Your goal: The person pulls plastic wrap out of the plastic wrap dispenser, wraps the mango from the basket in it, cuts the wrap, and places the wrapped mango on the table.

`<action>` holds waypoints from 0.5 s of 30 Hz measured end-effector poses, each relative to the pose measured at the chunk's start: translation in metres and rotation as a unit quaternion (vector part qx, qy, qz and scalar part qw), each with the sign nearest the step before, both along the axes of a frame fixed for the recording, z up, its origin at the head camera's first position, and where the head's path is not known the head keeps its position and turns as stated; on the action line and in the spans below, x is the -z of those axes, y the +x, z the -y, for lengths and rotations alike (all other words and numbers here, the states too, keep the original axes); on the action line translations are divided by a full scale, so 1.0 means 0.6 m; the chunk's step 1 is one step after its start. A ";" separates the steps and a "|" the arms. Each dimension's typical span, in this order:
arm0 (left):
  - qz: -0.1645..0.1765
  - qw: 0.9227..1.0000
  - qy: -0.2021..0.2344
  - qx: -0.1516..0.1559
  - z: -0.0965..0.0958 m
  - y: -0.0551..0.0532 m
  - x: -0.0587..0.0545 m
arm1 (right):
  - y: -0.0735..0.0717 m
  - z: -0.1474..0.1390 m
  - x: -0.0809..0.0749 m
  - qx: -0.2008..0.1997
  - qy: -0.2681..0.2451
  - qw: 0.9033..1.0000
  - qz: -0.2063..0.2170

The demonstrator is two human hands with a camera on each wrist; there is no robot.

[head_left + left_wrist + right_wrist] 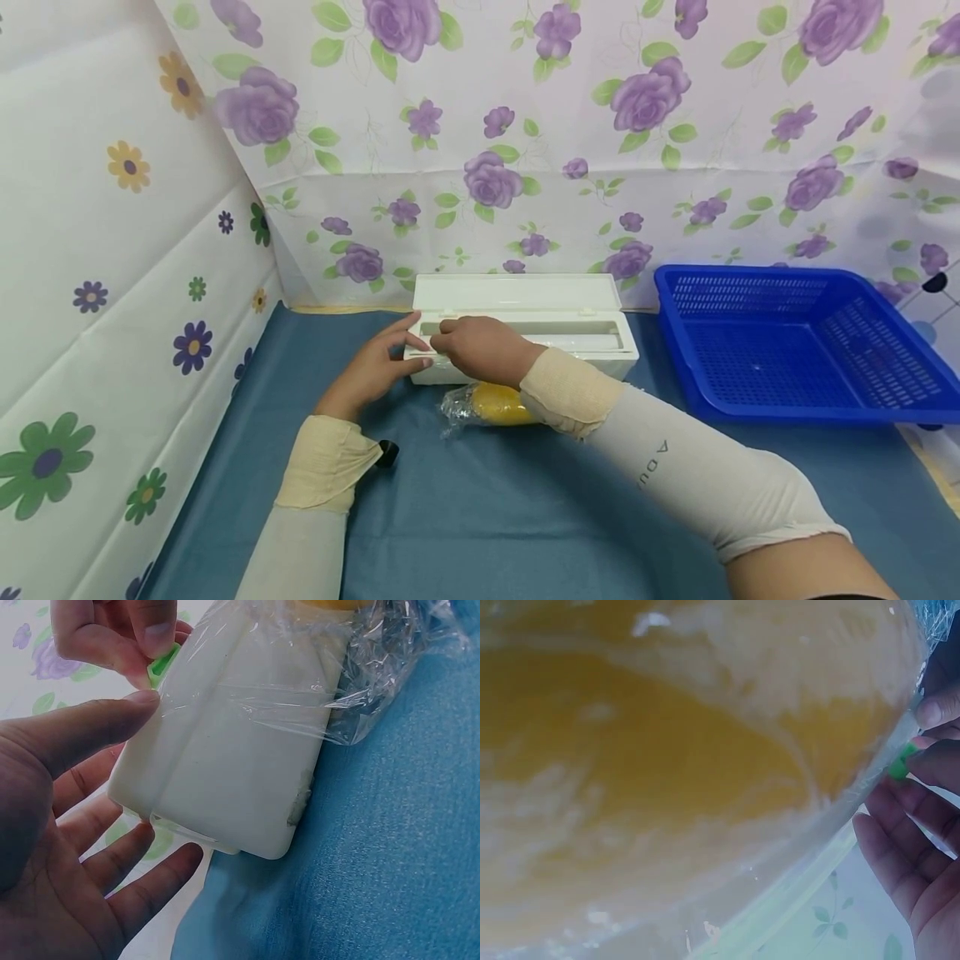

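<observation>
A long white cling film dispenser (615, 368) stands at the back of the table, its lid (517, 292) raised and a white roll (581, 342) inside. My right hand (483, 346) reaches across to its left end and pinches a small green slider (163, 666) at the front top edge. My left hand (367, 375) is at that same end, thumb against the edge beside the slider and the other fingers spread behind the box. Clear film hangs down the dispenser's front. Before it lies a yellow item (498, 406) wrapped in film, partly hidden by my right wrist.
A blue plastic basket (678, 367) stands right of the dispenser. Flower-printed sheets (491, 179) rise behind and on the left. Blue cloth (480, 517) covers the table, and a wire rack (937, 287) shows at the right edge.
</observation>
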State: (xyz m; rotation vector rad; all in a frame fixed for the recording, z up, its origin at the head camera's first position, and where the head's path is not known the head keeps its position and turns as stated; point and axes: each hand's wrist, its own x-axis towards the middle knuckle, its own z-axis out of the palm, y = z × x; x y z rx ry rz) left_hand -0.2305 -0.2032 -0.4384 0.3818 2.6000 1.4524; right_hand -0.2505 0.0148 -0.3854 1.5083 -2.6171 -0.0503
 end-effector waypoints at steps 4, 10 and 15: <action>0.000 1.000 -0.002 0.002 0.000 -0.001 -0.001 | 0.001 -0.002 -0.001 0.001 0.000 1.000 0.000; -0.003 1.000 -0.008 0.002 0.000 -0.002 0.000 | 0.003 -0.004 -0.003 -0.001 0.002 1.000 -0.003; -0.005 1.000 -0.011 0.001 0.000 -0.002 0.002 | 0.005 -0.005 -0.004 -0.003 0.007 1.000 -0.004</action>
